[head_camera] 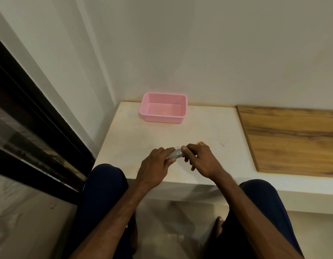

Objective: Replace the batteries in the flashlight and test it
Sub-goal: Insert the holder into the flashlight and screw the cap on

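Both hands close on the grey flashlight (176,153) above the desk (208,128): left hand (156,165) grips the body, right hand (200,159) fingers (184,148) pinch its end. A loosened part may slip and roll off the near edge.

Grey flashlight (176,153) gripped between left hand (156,167) and right hand (200,160), pink basket (163,107) beyond.

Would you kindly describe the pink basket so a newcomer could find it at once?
Start at the white table set in the wall corner. At its far edge sits the pink basket, a shallow rectangular tray with perforated walls. It is the only pink item, well beyond both hands.
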